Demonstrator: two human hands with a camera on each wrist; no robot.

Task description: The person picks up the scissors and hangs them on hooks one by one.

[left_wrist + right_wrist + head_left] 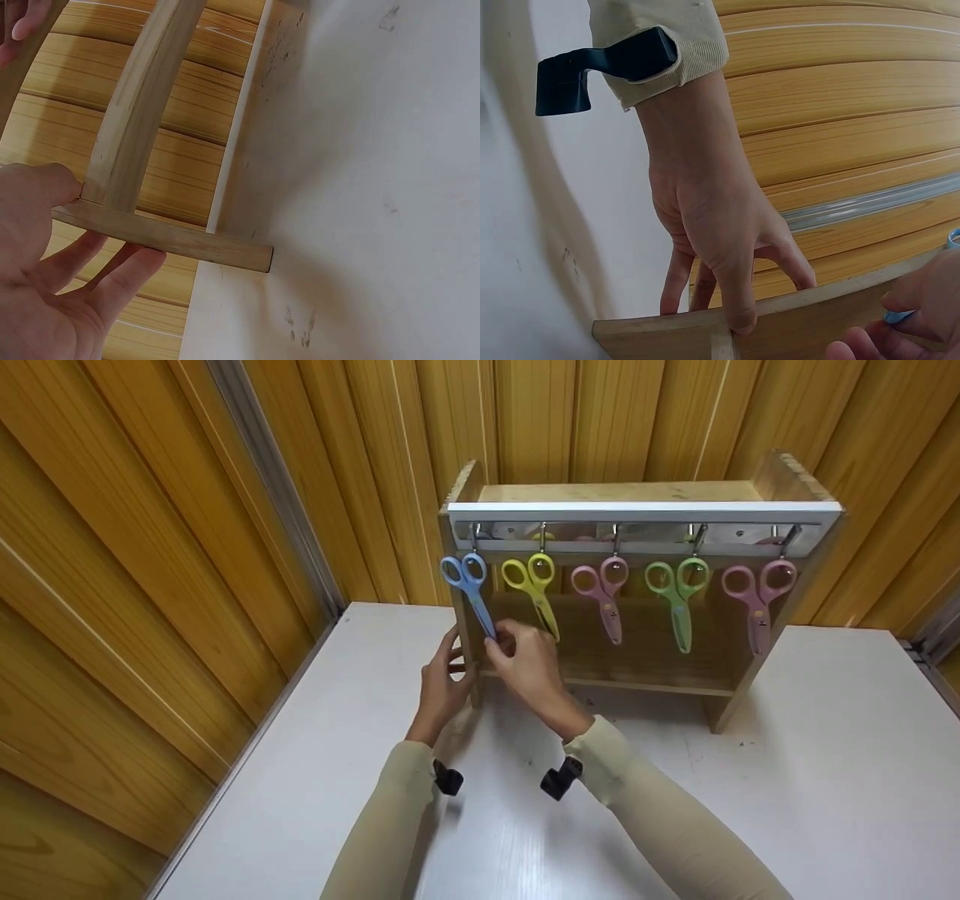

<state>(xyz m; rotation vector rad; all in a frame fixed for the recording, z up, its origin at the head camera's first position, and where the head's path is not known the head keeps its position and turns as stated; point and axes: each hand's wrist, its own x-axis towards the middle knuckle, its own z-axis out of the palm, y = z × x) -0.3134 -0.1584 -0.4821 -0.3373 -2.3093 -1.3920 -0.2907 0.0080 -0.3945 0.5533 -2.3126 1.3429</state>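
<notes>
A wooden rack (pixel 645 688) stands on the white table, with a metal hook rail (pixel 645 515) across its upper front. Blue scissors (pixel 474 589) hang by one handle loop from the leftmost hook, tilted, blades down. My right hand (pixel 531 664) pinches their lower tip between thumb and fingers; in the right wrist view only a bit of blue tip (pixel 898 316) shows at the fingers. My left hand (pixel 444 690) grips the rack's left side panel (pixel 195 244) low down, thumb on one face and fingers on the other. Yellow scissors (pixel 532 581) hang just right of the blue pair.
Farther right on the hooks hang pink scissors (pixel 607 592), green scissors (pixel 679 600) and another pink pair (pixel 759 600). Wood-patterned walls (pixel 187 585) close off the back and left of the white table (pixel 825 780).
</notes>
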